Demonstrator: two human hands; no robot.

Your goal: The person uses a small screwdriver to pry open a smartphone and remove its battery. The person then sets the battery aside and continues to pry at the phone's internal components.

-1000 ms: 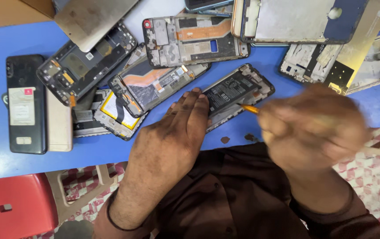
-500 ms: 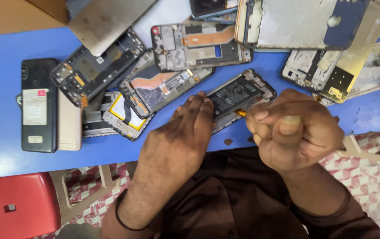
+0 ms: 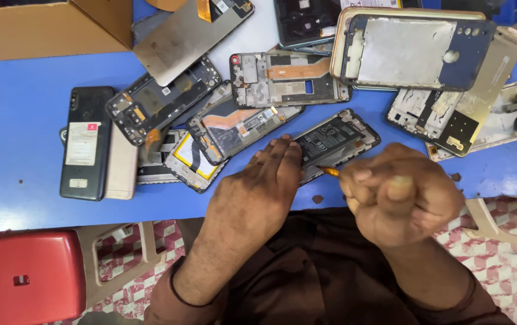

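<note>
Fingertips of the left hand (image 3: 252, 195) are pressed flat on the near end of an opened phone (image 3: 335, 141) lying on the blue table (image 3: 23, 114), its long axis slanting up to the right. The right hand (image 3: 400, 195) is clenched around a yellow-tipped tool (image 3: 330, 172), whose tip is touching the phone's lower edge.
</note>
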